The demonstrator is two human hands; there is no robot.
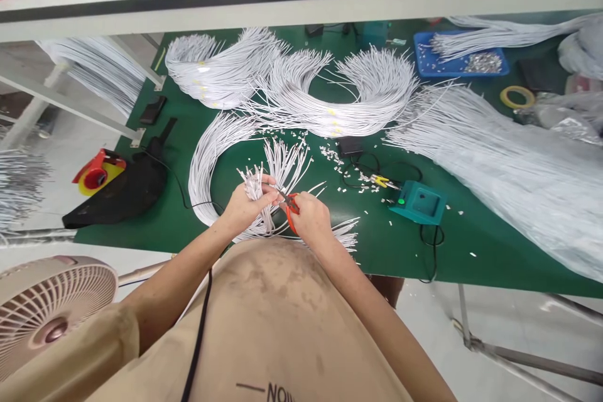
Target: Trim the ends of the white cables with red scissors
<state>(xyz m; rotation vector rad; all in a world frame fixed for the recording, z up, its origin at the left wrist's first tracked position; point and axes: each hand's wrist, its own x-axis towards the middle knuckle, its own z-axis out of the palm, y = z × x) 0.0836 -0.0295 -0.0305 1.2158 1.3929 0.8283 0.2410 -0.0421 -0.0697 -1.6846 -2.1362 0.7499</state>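
My left hand (245, 204) is closed round a bunch of thin white wires (254, 183) whose connector ends stick up above my fingers. My right hand (311, 220) grips red-handled scissors (291, 206), their blades pointing left at the held bunch. Both hands hover over the near edge of the green table mat (188, 226). More of the same wire bundle (202, 163) curves away to the left and fans out behind my hands.
Large curved bundles of white wires (292, 85) cover the mat's far side and a big heap (509, 169) lies right. A teal box (419, 201), blue tray (461, 56), yellow tape roll (517, 97), black bag (117, 191) and a fan (51, 308) surround the spot.
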